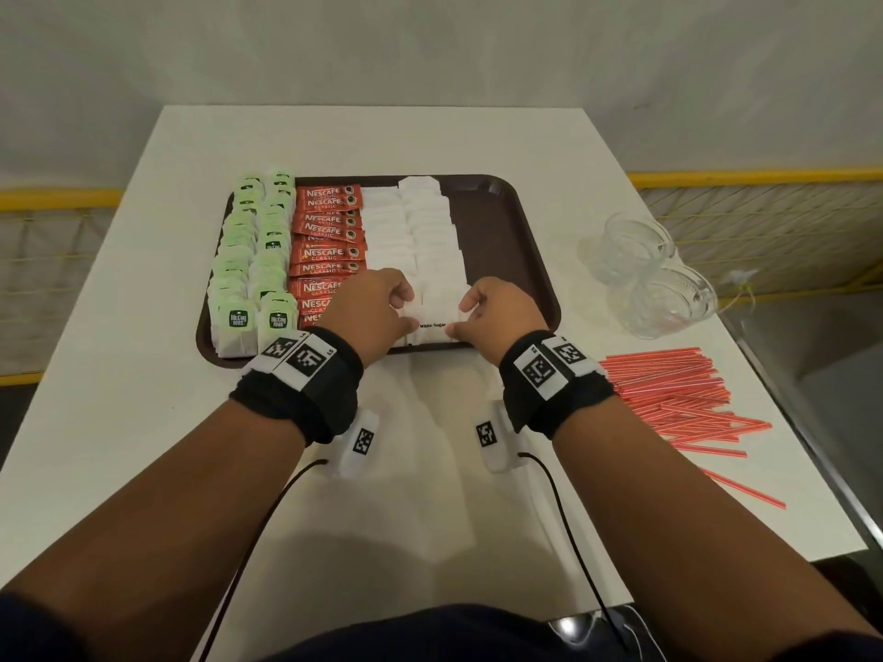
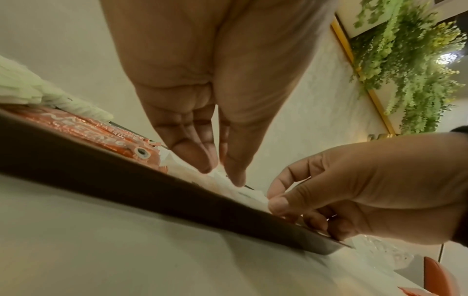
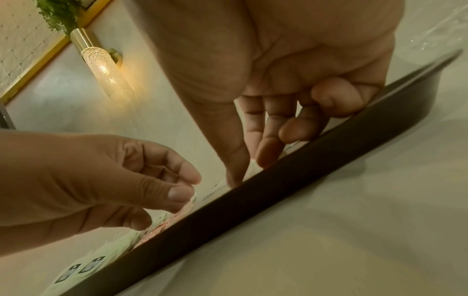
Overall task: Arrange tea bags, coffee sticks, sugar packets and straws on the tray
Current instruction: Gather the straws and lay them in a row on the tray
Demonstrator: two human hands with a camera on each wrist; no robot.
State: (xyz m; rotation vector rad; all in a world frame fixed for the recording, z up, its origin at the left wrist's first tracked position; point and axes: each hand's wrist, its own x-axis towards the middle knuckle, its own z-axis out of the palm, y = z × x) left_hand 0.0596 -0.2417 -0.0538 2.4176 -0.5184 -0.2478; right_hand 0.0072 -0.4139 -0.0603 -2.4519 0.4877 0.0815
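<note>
On the brown tray (image 1: pixel 506 241) lie two columns of green tea bags (image 1: pixel 248 260), a column of red coffee sticks (image 1: pixel 329 246) and two columns of white sugar packets (image 1: pixel 415 231). At the tray's near edge, my left hand (image 1: pixel 406 310) and right hand (image 1: pixel 459 318) each pinch one end of the front sugar packet (image 1: pixel 432 323), marked "White Sugar". In the left wrist view, thumb and forefinger of the left hand (image 2: pixel 222 170) meet on the white paper (image 2: pixel 217 177). The right hand (image 3: pixel 245 172) pinches its end just above the tray rim (image 3: pixel 278 190). Red straws (image 1: pixel 678 394) lie loose on the table to the right.
Clear glass cups (image 1: pixel 650 274) stand on the white table to the right of the tray, behind the straws. The right third of the tray is bare brown. The table's right edge runs close past the straws. A yellow railing lies beyond the table.
</note>
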